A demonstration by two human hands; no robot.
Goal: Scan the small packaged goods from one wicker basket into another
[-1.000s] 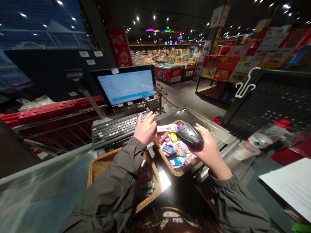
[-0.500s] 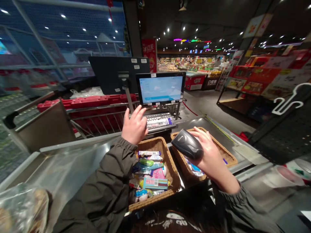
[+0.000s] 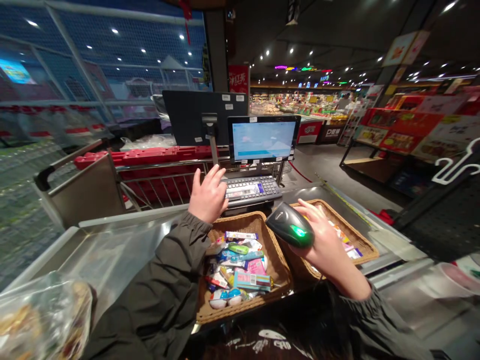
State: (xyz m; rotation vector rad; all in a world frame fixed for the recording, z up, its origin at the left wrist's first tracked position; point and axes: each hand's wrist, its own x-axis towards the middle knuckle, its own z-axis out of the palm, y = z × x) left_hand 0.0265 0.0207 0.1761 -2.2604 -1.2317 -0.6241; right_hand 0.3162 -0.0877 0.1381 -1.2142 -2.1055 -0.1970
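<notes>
From here I've got a black scanner (image 3: 284, 220) glowing green, a white-and-purple packet (image 3: 242, 191), and two woven tan baskets (image 3: 276, 250)!

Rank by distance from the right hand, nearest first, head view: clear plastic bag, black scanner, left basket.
From the right hand:
1. Black scanner: in its grip.
2. Left basket: on the counter, left of the hand.
3. Clear plastic bag: at the lower-left edge of the view, well beyond the basket.
</notes>
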